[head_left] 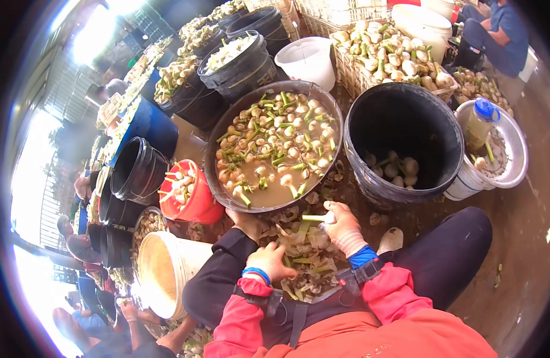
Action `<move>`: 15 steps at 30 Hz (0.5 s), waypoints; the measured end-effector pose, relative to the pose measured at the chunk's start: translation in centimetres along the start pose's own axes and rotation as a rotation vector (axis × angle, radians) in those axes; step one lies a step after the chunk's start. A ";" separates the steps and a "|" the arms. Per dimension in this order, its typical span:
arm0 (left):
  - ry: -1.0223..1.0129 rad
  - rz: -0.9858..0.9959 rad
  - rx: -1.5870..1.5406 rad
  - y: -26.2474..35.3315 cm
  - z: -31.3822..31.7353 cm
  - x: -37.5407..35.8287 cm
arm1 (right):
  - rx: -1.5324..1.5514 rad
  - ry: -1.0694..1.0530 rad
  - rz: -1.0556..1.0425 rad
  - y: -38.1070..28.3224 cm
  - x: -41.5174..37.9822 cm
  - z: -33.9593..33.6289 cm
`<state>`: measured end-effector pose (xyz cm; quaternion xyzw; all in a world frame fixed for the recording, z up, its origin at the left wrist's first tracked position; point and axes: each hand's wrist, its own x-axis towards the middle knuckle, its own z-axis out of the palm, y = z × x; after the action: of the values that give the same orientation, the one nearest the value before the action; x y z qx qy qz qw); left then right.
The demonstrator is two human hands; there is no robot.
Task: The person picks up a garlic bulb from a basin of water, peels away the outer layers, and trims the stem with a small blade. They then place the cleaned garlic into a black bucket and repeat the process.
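My right hand (pixel 341 228) is closed around a white bulb with a green stem (pixel 320 219), its stem pointing left. My left hand (pixel 271 262) is over my lap with its fingers apart and nothing in them. Beneath both hands lies a heap of pale peelings and stem scraps (pixel 304 256). In front, a wide dark basin (pixel 212 173) holds murky water with many stemmed bulbs. To its right stands a deep black bucket (pixel 352 161) with several peeled bulbs at the bottom.
A red bucket (pixel 206 209) of stemmed bulbs and a tipped cream bucket (pixel 194 256) are at left. A blue-capped bottle (pixel 479 125) stands in a white tub (pixel 521 161) at right. A wicker basket (pixel 352 74) of bulbs is behind. Other people sit at left and upper right.
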<state>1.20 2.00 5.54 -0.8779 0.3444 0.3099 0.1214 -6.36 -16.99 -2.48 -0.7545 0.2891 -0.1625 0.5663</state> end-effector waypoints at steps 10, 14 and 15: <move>0.385 -0.075 -1.662 2.4 1.1 5.1 | 0.863 -0.204 0.293 -1.9 -0.6 0.2; 0.696 -0.070 -2.288 -7.8 -3.1 6.0 | 0.801 -0.120 0.474 -0.8 -0.1 1.3; 0.762 0.130 -2.470 -12.1 -4.3 6.8 | 0.826 -0.136 0.489 0.0 -0.1 1.9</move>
<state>15.29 5.46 4.62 -0.4224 -0.1135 0.1581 -0.8853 -5.37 -15.52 -3.03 -0.3854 0.3317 -0.0762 0.8577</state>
